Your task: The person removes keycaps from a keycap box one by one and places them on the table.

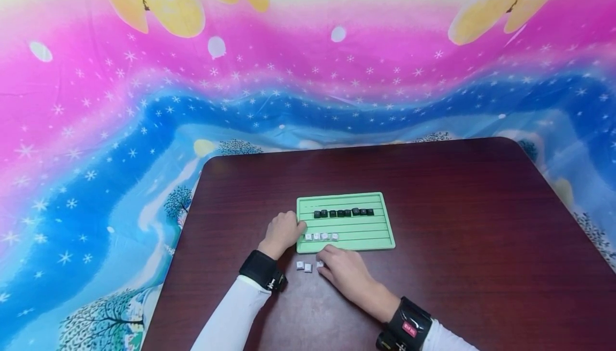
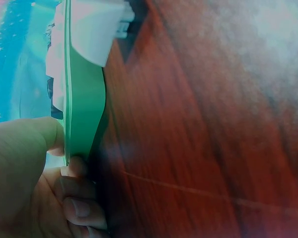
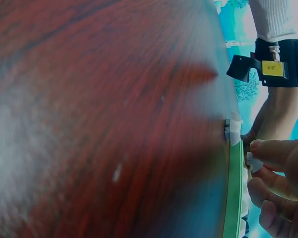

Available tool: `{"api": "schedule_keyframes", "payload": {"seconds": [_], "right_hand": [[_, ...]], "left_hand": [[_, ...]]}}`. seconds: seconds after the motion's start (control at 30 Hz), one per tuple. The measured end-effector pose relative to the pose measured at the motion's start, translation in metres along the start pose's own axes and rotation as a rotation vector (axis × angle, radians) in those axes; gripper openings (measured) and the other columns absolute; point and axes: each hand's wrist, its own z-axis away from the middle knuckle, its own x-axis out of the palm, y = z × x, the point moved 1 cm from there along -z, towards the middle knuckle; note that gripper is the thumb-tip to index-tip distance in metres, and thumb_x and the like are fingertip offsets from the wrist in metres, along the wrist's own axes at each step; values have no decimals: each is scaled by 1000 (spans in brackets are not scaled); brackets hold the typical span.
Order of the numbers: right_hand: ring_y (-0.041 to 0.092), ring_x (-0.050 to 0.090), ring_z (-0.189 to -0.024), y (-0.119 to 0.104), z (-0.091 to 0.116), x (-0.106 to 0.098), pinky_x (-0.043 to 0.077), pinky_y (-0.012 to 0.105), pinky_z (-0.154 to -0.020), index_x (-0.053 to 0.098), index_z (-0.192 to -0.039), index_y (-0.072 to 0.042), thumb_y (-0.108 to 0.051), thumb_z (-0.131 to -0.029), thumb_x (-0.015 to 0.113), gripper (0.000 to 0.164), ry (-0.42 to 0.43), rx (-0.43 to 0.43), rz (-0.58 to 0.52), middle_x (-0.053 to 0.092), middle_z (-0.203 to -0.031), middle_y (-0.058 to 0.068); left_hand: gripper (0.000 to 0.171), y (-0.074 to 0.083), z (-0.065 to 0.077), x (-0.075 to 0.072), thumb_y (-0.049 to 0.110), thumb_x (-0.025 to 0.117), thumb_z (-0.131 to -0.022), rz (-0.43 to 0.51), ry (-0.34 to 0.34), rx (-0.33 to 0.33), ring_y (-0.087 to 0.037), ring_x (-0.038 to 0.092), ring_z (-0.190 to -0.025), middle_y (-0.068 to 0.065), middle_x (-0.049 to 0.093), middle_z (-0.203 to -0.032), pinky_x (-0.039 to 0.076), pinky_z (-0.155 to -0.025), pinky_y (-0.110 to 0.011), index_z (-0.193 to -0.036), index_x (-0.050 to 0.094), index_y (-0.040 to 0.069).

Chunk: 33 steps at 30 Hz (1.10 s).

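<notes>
A light green tray [image 1: 356,245] with ridged rows lies on the table. My left hand [image 1: 282,229] grips its left edge, thumb on top and fingers beneath in the left wrist view. Between the thumb and a finger of my right hand [image 1: 344,271] is a small white keycap [image 3: 253,161], held just in front of the tray. Two loose white keycaps [image 1: 304,267] sit on the table to its left. Several white keycaps [image 1: 321,237] stand in a lower row of the tray, at the left. Further up, several black keycaps [image 1: 340,213] form a line.
The dark red-brown wooden table [image 1: 457,222] extends widely around the tray. Behind it hangs a colourful printed cloth [image 1: 308,73]. A black strap with a camera [image 1: 262,269] is on the left wrist, another [image 1: 406,324] on the right.
</notes>
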Motion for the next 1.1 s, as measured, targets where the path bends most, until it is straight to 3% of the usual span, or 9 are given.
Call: {"api": "schedule_keyframes", "payload": {"seconds": [0.63, 1.1], "right_hand": [[9, 63, -73, -2, -3, 16, 47, 28, -60, 72, -94, -19, -27, -88, 75, 10, -52, 7, -13, 64, -88, -8], [12, 64, -71, -4, -7, 18, 47, 28, -58, 72, -93, -19, -28, -87, 76, 12, -45, -18, 10, 64, -87, -8]], "left_hand": [[37, -3, 0, 2, 23, 55, -94, 9, 11, 21, -16, 28, -49, 2, 29, -57, 24, -48, -29, -63, 38, 15], [36, 0, 0, -1, 26, 57, -93, -18, 24, 5, -17, 37, -50, 1, 35, -58, 30, -49, -30, -63, 41, 15]]}}
